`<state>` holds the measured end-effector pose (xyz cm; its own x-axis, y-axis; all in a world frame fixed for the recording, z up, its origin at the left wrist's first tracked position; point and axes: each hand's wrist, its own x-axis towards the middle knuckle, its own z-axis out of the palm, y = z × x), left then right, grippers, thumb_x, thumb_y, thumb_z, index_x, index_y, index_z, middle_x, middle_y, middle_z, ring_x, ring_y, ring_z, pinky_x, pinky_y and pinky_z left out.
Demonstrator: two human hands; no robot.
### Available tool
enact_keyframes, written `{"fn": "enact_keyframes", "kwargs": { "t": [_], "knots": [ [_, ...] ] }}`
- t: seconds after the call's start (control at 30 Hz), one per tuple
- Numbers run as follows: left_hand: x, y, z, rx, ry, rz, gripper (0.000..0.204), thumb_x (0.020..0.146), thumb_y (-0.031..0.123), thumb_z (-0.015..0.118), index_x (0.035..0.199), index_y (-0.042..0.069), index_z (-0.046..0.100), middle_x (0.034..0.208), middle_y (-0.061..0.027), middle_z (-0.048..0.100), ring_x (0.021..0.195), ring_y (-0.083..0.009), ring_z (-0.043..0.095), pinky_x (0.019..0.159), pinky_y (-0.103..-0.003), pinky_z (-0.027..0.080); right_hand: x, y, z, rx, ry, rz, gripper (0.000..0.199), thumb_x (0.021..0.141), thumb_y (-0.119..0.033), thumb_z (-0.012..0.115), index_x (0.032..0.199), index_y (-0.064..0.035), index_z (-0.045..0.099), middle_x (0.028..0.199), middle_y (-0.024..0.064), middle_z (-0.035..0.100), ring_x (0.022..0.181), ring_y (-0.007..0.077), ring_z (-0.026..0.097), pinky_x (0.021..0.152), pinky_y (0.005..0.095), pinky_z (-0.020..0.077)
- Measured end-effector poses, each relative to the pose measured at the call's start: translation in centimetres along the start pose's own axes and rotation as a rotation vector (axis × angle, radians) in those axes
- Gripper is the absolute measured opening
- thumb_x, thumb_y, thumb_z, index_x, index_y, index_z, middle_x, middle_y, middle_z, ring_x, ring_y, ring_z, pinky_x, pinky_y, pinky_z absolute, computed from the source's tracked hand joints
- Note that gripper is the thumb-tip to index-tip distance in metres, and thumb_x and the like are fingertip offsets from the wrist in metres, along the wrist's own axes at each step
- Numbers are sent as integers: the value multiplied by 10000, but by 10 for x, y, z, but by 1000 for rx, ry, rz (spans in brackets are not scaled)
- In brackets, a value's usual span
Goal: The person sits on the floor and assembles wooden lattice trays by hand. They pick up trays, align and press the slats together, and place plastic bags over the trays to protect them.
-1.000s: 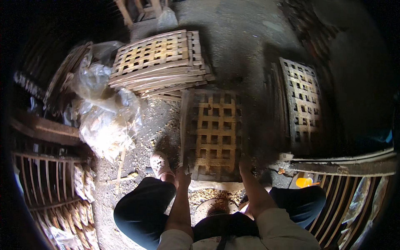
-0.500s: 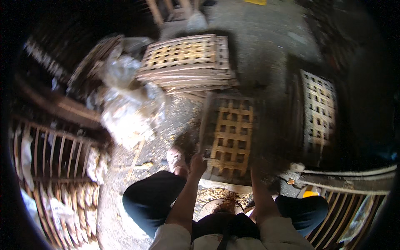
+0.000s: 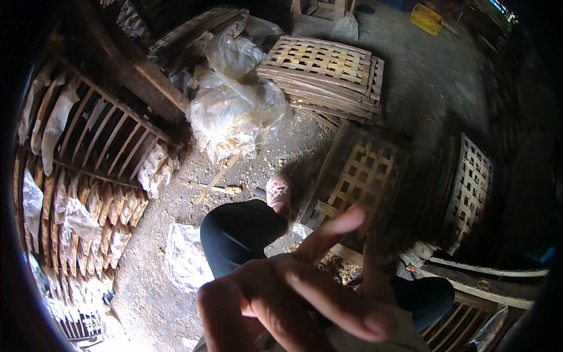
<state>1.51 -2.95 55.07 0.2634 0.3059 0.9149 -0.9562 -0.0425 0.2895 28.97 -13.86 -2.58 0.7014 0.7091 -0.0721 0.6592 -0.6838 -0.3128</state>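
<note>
Close under the camera, one of the hands is raised, fingers spread, grasping nothing; the other is unseen. Nearest it, the lattice panel leans just beyond the knee; gripping both side edges would likely steady it.

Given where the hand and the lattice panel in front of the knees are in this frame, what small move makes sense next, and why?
Probably lower the hand back toward the lattice panel. The hand is raised close to the camera with fingers spread, holding nothing, while the panel leans unheld beyond the knee. Which hand it is, I cannot tell.
</note>
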Motion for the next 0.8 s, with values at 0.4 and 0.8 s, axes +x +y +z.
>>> {"fn": "enact_keyframes", "kwargs": {
  "t": [0.4,0.8],
  "knots": [
    [-13,78,-31,141,-58,-65,275,848,76,607,1108,2,555,1076,-145,639,1058,-252,591,982,-397,417,-33,33,30,32,-99,-66,391,868,-325,576,1145,-48,573,1119,166,584,1053,328,539,877,454,446],
    [-222,32,-503,1575,391,-1029,462,805,191,692,1234,152,524,1341,-206,432,1288,-345,356,1037,-428,318,-23,-21,-138,868,-48,250,296,878,-224,610,1092,-19,595,999,131,635,887,198,627,790,309,503]
  ]
}}
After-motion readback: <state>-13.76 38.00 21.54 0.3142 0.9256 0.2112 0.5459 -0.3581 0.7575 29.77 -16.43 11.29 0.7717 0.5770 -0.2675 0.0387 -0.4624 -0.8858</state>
